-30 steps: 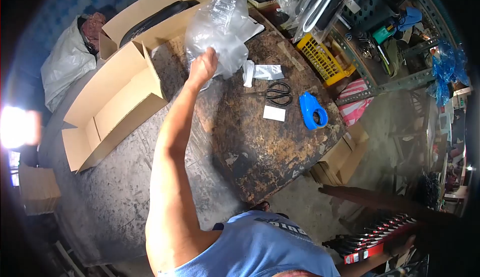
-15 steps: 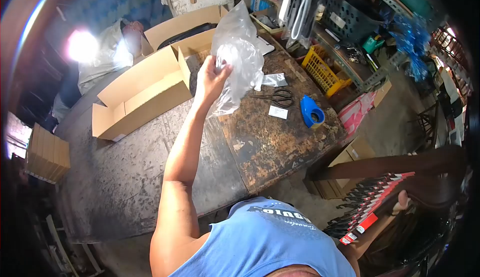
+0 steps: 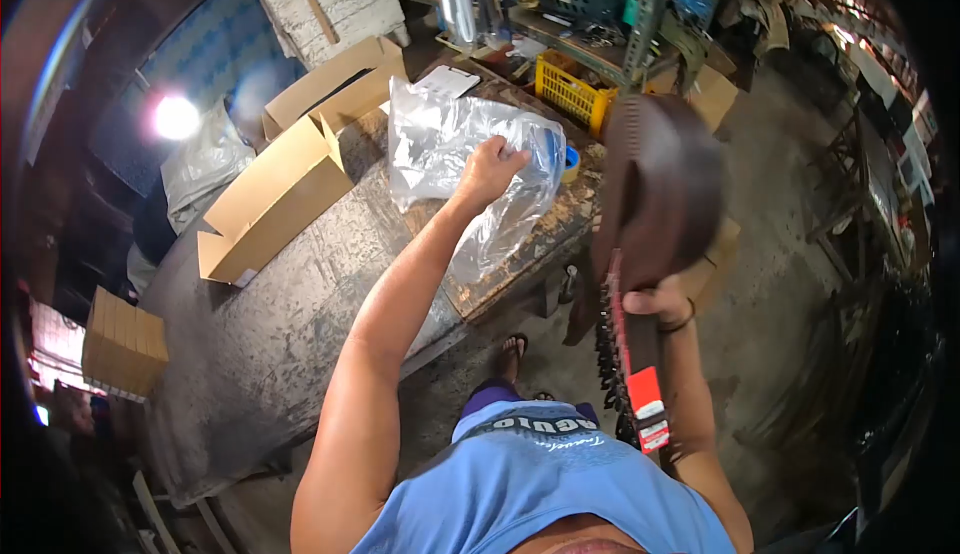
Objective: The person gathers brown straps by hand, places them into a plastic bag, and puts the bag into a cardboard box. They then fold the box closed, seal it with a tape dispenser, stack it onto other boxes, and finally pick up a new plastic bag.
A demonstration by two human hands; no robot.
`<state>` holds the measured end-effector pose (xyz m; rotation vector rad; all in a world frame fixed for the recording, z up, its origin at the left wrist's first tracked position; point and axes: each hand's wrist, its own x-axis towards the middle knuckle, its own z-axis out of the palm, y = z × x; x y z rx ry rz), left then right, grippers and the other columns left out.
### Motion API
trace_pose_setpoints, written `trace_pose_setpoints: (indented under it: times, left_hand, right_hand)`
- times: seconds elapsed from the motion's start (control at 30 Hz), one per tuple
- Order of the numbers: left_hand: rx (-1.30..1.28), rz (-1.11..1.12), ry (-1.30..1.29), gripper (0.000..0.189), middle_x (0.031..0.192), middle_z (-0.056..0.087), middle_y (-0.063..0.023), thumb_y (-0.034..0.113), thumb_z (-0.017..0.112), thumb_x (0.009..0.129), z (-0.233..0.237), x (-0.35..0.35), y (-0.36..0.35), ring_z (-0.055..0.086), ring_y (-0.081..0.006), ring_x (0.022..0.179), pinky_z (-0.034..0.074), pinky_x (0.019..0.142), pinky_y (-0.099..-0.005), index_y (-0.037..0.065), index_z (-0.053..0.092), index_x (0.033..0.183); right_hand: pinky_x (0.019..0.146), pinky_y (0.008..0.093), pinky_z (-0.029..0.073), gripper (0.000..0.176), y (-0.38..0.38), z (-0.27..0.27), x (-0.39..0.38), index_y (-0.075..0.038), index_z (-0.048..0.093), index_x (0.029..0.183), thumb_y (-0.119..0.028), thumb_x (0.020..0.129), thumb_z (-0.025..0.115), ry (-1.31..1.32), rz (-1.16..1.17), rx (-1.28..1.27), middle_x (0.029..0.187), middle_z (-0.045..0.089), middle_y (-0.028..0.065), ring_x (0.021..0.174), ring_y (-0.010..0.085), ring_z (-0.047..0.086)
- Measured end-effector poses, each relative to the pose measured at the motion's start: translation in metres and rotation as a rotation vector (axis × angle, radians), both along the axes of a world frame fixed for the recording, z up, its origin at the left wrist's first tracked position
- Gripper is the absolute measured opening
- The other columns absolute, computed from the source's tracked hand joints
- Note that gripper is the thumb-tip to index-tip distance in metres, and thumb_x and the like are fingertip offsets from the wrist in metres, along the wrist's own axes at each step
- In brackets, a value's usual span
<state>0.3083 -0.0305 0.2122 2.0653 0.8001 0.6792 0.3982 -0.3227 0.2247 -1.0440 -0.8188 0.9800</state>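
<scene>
My left hand (image 3: 488,174) is closed on a large clear plastic bag (image 3: 430,144), which spreads over the far end of the worktable (image 3: 290,324). Through its right side shows a blue tape dispenser, partly covered. On my right, a thick looped bundle of brown leather belts (image 3: 680,189) hangs upright beyond the table's edge. My right hand (image 3: 660,304) grips it from below, thumb across the strap. Along its left side runs a row of black hooks (image 3: 612,364) with red edges, and a red and white tag (image 3: 645,394) hangs lowest.
A long open carton (image 3: 280,204) stands on the table, with another open carton (image 3: 340,84) behind it. A clipboard (image 3: 448,81) lies near the back edge. A yellow basket (image 3: 570,94) sits by the shelf. Stacked cardboard (image 3: 122,344) is at the left.
My left hand has moved right and nearer with the bag, laying it over the table end. The belt bundle has swung inward and upright in my right hand. The view has shifted right.
</scene>
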Motion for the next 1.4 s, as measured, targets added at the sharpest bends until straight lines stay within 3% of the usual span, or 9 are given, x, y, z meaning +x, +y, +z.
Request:
trace_pose_setpoints:
  times: [0.07, 0.27, 0.3, 0.6, 0.7, 0.8, 0.97, 1.27, 1.4]
  left_hand:
    - [0.033, 0.032, 0.047, 0.039, 0.066, 0.056, -0.0154, 0.033, 0.065, 0.077, 0.004, 0.005, -0.02, 0.053, -0.023, 0.064, 0.043, 0.062, -0.0382, -0.003, 0.054, 0.078]
    - [-0.5, 0.062, -0.344, 0.021, 0.073, 0.055, -0.003, 0.022, 0.055, 0.089, 0.023, -0.019, -0.05, 0.048, -0.0118, 0.071, 0.041, 0.066, -0.0281, 0.001, 0.056, 0.086]
    - [-0.209, 0.08, -0.388, 0.017, 0.067, 0.051, 0.0006, 0.022, 0.049, 0.094, 0.022, -0.022, -0.049, 0.043, -0.0059, 0.051, 0.034, 0.044, -0.0233, 0.01, 0.059, 0.088]
    - [0.238, -0.06, -0.266, 0.016, 0.067, 0.055, -0.0199, 0.015, 0.051, 0.089, 0.058, -0.142, -0.151, 0.06, -0.0315, 0.062, 0.046, 0.058, -0.0346, 0.0, 0.057, 0.091]
    - [0.299, 0.015, -0.315, 0.01, 0.073, 0.059, -0.0172, 0.007, 0.055, 0.085, 0.016, -0.217, -0.17, 0.061, -0.0277, 0.061, 0.047, 0.058, -0.0334, 0.001, 0.057, 0.093]
    - [0.349, 0.088, -0.259, 0.013, 0.075, 0.06, -0.0129, 0.009, 0.06, 0.082, -0.013, -0.262, -0.171, 0.059, -0.0248, 0.062, 0.047, 0.057, -0.0331, 0.002, 0.057, 0.093]
    - [0.85, 0.086, -0.307, 0.02, 0.074, 0.057, -0.0111, 0.007, 0.062, 0.076, 0.038, -0.245, -0.172, 0.057, -0.0255, 0.066, 0.047, 0.058, -0.034, 0.005, 0.059, 0.095]
    - [0.424, -0.957, -0.261, 0.033, 0.083, 0.057, -0.0059, 0.009, 0.058, 0.074, 0.053, -0.313, -0.217, 0.058, -0.0234, 0.073, 0.048, 0.066, -0.0337, 0.007, 0.058, 0.107]
    - [-0.133, 0.044, -0.481, 0.034, 0.1, 0.061, -0.0129, 0.028, 0.051, 0.088, 0.019, -0.289, -0.144, 0.053, -0.0208, 0.102, 0.038, 0.093, -0.0345, 0.0, 0.06, 0.106]
  right_hand:
    - [0.071, 0.0278, 0.043, 0.067, 0.011, -0.003, -0.007, -0.002, 0.054, 0.114, -0.018, 0.054, 0.079, -0.021, 0.079, 0.0, 0.086, 0.054, 0.0, 0.079, 0.014, 0.051]
    - [0.079, 0.0232, 0.038, 0.085, 0.045, -0.041, -0.045, 0.001, 0.038, 0.13, -0.029, 0.059, 0.073, 0.143, 0.271, 0.051, 0.099, 0.049, -0.0001, 0.091, 0.0098, 0.046]
    - [0.078, 0.0234, 0.039, 0.084, 0.05, -0.048, -0.048, 0.001, 0.038, 0.13, -0.029, 0.059, 0.073, 0.152, 0.281, 0.033, 0.098, 0.049, 0.0001, 0.09, 0.0102, 0.047]
    - [0.067, 0.0246, 0.044, 0.064, 0.09, -0.09, -0.088, 0.0, 0.048, 0.12, -0.024, 0.065, 0.07, 0.201, 0.251, -0.039, 0.091, 0.054, 0.0013, 0.078, 0.0109, 0.053]
    - [0.07, 0.0305, 0.053, 0.02, 0.101, -0.083, -0.071, 0.002, 0.061, 0.1, -0.01, 0.084, 0.059, -0.182, 0.188, 0.049, 0.089, 0.063, 0.0101, 0.077, 0.0179, 0.062]
    - [0.068, 0.029, 0.054, 0.022, 0.095, -0.075, -0.077, 0.002, 0.061, 0.102, -0.012, 0.085, 0.059, 0.478, 0.39, 0.035, 0.09, 0.064, 0.0094, 0.079, 0.018, 0.063]
    - [0.063, 0.0266, 0.054, 0.026, 0.091, -0.032, -0.127, 0.001, 0.06, 0.108, -0.016, 0.088, 0.056, 0.241, 0.149, -0.007, 0.098, 0.063, 0.0095, 0.078, 0.0154, 0.062]
    - [0.067, 0.0276, 0.052, 0.027, 0.069, -0.011, -0.153, 0.001, 0.058, 0.109, -0.017, 0.088, 0.055, 0.166, 0.132, -0.027, 0.1, 0.062, 0.0097, 0.081, 0.0166, 0.06]
    - [0.068, 0.0281, 0.051, 0.028, 0.064, 0.001, -0.158, 0.001, 0.058, 0.11, -0.017, 0.088, 0.055, 0.123, 0.145, -0.037, 0.101, 0.062, 0.0099, 0.082, 0.0171, 0.06]
